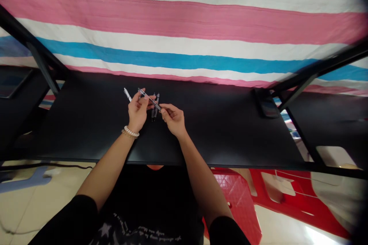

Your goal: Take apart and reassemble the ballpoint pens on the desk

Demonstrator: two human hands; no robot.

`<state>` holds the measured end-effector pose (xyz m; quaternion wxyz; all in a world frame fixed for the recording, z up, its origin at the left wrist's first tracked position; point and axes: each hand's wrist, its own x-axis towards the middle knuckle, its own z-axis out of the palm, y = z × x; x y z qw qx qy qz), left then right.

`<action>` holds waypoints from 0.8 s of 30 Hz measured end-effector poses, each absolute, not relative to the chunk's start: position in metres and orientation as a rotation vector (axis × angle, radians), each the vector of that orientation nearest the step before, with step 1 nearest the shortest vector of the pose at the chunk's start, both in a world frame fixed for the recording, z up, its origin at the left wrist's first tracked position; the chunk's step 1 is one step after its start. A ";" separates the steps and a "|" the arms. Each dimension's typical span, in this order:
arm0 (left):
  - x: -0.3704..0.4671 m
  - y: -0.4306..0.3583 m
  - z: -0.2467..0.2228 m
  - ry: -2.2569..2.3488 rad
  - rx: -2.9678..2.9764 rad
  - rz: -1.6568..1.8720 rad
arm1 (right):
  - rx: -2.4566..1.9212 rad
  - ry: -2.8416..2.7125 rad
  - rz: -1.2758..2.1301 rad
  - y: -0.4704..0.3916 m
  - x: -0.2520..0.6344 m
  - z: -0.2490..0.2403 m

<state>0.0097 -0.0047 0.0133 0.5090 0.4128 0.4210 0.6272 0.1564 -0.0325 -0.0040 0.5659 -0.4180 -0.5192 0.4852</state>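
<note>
Between my two hands a slim clear-barrelled pen [150, 99] is held slantwise above the black table. My left hand [138, 111] pinches its upper-left part between thumb and fingers. At the dark lower-right end, the fingertips of my right hand [174, 119] are closed on the same pen. A white pen [127, 93] shows just past my left hand, its lower part hidden behind the hand. Two more pens [156, 110] with dark and clear parts lie side by side on the table behind the held one, partly covered by it and by my left fingers.
The black table [224, 122] has metal frame bars at both sides. A dark phone-like device [267, 102] lies at its right end. Striped sheeting [184, 19] hangs behind. A red plastic stool [235, 203] stands below the front edge at right.
</note>
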 end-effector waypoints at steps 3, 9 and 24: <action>0.010 -0.007 0.019 0.927 0.910 1.465 | -0.984 -1.197 1.143 -0.031 0.157 -0.003; 0.010 -0.009 0.025 0.846 0.866 1.373 | -1.016 -1.121 1.283 -0.033 0.157 0.001; 0.013 -0.009 0.017 0.968 0.830 1.435 | -1.126 -1.175 0.939 -0.033 0.155 -0.003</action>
